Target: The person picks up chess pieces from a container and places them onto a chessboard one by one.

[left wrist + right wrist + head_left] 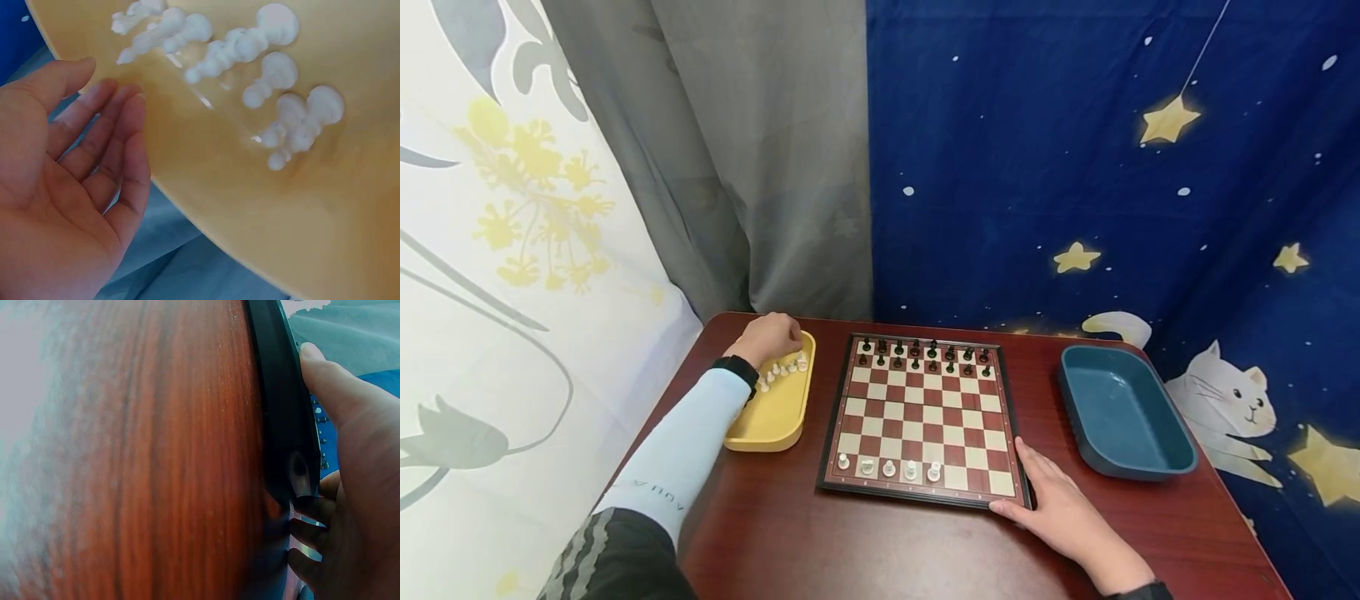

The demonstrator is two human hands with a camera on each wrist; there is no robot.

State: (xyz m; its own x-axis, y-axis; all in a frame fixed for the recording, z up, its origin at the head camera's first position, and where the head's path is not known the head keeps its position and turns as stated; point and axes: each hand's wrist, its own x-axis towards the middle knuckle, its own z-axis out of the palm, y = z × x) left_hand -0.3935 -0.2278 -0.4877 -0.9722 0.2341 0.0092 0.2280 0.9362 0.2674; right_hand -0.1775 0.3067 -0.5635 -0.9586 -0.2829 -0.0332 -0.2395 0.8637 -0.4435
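My left hand (769,337) hovers over the far end of a yellow tray (767,421). In the left wrist view its fingers are loosely bent, with nothing between them, near the tray's rim. White chess pieces (275,72) lie on their sides in that tray. My right hand (1056,500) rests at the near right corner of a chessboard (925,412); the thumb touches the front edge and the fingers lie along the right side. Several white chess pieces (889,468) stand on the board's nearest row, from the left to past the middle. Dark chess pieces (915,364) fill the two far rows.
A blue tray (1131,425) stands on the brown table (820,542) to the right of the board. Behind the table hang a grey curtain (790,167) and a dark blue curtain (1000,167) with stars. White patterned cloth (587,400) hangs at the left.
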